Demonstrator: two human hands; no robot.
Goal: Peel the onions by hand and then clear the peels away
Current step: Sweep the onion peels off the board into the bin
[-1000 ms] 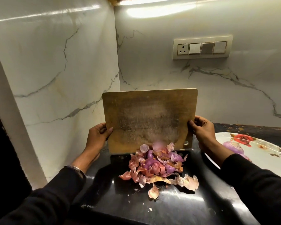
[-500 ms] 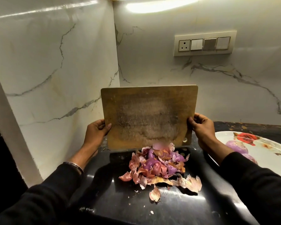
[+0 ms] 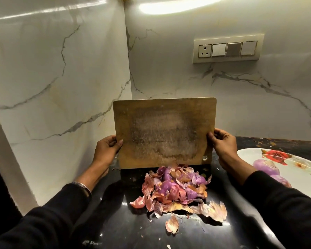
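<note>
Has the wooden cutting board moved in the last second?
Cannot tell. The wooden cutting board, held upright by the left hand and right hand, keeps its place above the onion peel pile; the camera itself shifted.

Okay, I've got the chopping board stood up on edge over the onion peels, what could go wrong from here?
1. The chopping board is gripped only at its side edges by the left hand and right hand; it might slip onto the peel pile.
2. Loose peels lie near the black counter's front edge; sweeping could push some off.
3. Peeled onions sit on the floral plate close by; stray skins may land there.
</note>
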